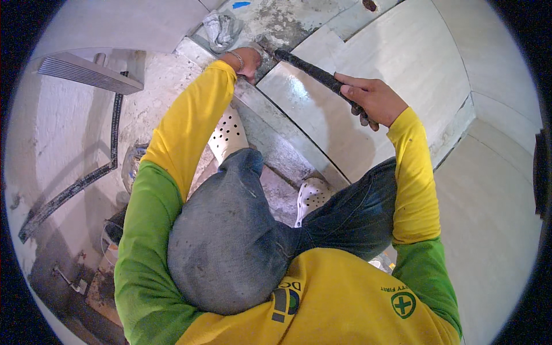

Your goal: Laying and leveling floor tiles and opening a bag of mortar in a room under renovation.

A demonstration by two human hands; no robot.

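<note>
My right hand is wrapped round a long, dark, grimy bar-like tool, whose far end reaches up-left to beside my left hand. My left hand is closed low at the upper edge of the step, on something I cannot make out. Just right of it lies a large pale tile with a notched corner and a dark gap along its near edge. A crumpled pale bag or cloth sits above my left hand, on rough, stained cement.
A slatted metal piece and a dark angled strip stand out at the left wall. My shoes rest on the rough floor below the step. A bucket-like dark object is left of my knee. Tiled walls enclose the right.
</note>
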